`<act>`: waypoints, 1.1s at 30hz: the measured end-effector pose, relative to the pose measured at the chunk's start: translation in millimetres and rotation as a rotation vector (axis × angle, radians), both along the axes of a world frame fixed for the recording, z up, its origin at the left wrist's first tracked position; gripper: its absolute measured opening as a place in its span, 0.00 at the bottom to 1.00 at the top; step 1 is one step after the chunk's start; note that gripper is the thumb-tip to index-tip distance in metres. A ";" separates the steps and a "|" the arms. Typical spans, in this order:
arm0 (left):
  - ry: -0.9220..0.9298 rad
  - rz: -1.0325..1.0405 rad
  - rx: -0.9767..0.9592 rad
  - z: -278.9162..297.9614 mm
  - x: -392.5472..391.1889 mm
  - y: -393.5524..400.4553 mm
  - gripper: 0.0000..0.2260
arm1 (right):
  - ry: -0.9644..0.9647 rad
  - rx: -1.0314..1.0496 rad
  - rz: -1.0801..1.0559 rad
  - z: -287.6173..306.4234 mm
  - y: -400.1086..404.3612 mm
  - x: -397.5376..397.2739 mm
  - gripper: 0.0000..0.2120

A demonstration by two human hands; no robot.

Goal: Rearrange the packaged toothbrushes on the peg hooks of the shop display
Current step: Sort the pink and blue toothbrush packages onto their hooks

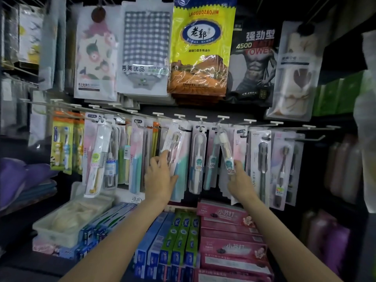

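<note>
Mid-rearrangement at the display's peg row: the left hand (160,171) grips a tilted toothbrush pack (173,151), the right hand (239,176) pinches a clear-cased toothbrush (226,153) by its lower end; neither appears settled, neighbouring packs hang straight.

Yellow towel pack (200,47) reads "LAOGUOZAOJIN"; black pack (254,58) "450D".

Both forearms are bare to the left hand (160,176) and right hand (241,178), no sleeves showing.
</note>
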State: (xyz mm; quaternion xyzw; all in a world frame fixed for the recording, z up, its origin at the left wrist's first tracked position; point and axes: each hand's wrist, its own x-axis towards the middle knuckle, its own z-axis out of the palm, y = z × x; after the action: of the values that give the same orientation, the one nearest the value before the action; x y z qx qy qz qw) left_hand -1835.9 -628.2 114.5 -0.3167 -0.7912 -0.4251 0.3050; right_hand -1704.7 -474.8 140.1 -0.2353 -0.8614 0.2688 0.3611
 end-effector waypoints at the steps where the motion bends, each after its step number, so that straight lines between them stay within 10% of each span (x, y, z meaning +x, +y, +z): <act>1: 0.000 0.009 0.000 -0.4 -0.2 0.8 0.32 | -0.073 0.053 -0.013 5.7 2.7 2.6 0.23; 5: -0.014 -0.003 0.024 -1.6 1.2 3.7 0.32 | -0.306 0.202 -0.042 20.1 4.2 8.2 0.26; 11: 0.017 -0.119 -0.026 -6.1 1.6 -7.0 0.34 | -0.005 -0.076 0.098 -7.4 -21.5 8.4 0.17; 19: 0.126 0.103 0.079 4.2 -41.9 -73.5 0.24 | -0.093 0.168 0.419 -12.8 -96.0 -34.3 0.24; 33: -0.225 0.097 0.232 24.6 -192.2 -178.2 0.21 | -0.051 0.169 0.429 -21.9 -191.3 -154.5 0.25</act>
State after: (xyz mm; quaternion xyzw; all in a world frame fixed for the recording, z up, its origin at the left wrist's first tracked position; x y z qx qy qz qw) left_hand -2028.1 -806.4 139.1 -0.1912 -0.7803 -0.5310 0.2693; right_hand -1859.2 -666.1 118.2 -0.0224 -0.9200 0.2605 0.2921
